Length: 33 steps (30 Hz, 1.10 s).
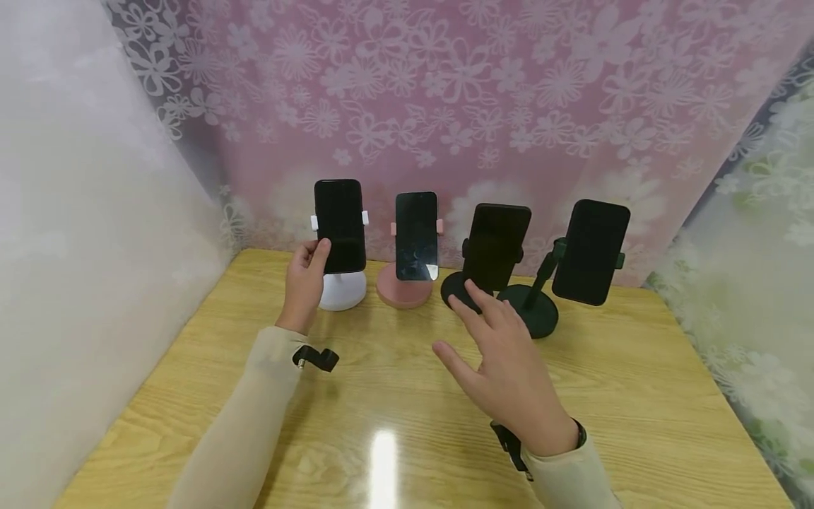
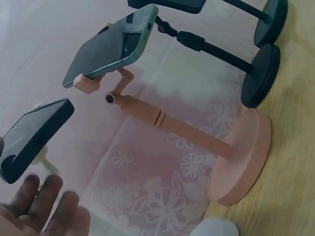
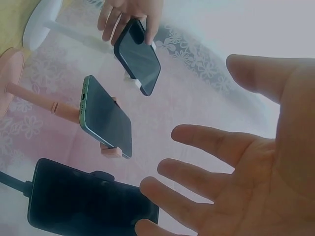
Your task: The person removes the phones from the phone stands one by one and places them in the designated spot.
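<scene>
My left hand [image 1: 307, 279] pinches the lower left corner of a dark smartphone [image 1: 341, 219], thumb on the screen and fingers behind. White clamps hold that phone on a white phone stand [image 1: 344, 295]. With fingers spread and nothing in them, my right hand [image 1: 511, 371] hovers above the table, in front of the black phone stand [image 1: 453, 286] and its phone [image 1: 499, 237]. Between the hands a phone [image 1: 416, 230] sits in a pink phone stand [image 1: 397, 290]. In the right wrist view, the left thumb lies on the gripped phone [image 3: 139, 59].
At the right, a dark green phone stand [image 1: 539, 322] carries another phone [image 1: 591, 251], tilted on its arm. The stands line the back of a wooden table [image 1: 356, 382], before a pink flowered curtain [image 1: 432, 106]. A pale wall [image 1: 83, 233] borders the left side.
</scene>
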### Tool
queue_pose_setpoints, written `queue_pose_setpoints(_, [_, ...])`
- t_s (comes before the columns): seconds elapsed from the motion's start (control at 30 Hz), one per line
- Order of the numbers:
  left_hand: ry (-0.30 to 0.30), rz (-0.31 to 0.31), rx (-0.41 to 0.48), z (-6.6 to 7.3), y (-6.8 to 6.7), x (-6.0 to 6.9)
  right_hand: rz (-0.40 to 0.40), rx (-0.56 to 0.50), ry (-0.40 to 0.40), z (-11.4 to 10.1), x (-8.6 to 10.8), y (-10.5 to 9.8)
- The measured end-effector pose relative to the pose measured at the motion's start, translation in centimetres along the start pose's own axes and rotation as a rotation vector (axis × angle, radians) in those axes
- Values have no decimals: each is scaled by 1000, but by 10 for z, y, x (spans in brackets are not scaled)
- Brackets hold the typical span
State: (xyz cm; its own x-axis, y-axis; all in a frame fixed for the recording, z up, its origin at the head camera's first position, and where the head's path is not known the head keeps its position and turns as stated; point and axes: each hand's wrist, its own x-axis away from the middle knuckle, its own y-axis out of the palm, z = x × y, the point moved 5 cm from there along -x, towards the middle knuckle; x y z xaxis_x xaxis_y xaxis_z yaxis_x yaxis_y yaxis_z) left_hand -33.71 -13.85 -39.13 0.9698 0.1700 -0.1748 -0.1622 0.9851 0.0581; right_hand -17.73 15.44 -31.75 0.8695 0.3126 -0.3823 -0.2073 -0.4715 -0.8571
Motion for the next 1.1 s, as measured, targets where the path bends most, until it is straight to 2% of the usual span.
queue_pose_setpoints(0.2, [-86, -123, 143, -3, 8, -4, -33, -46, 22, -2, 1, 3])
queue_pose_setpoints(0.27, [-108, -140, 187, -4, 8, -4, -44, -57, 19, -5, 0, 3])
queue_pose_setpoints(0.4, [-101, -110, 212, -6, 7, -3, -42, -55, 0, -9, -2, 0])
queue_pose_setpoints(0.7, [12, -41, 189, -5, 9, 0, -37, -52, -2, -8, -2, -3])
queue_pose_setpoints(0.87, [13, -23, 170, -7, 13, 3, -33, -46, 4, -5, -2, -4])
queue_pose_setpoints(1.1, [29, -38, 154, -11, 20, 7, -34, -49, 33, 1, 2, -5])
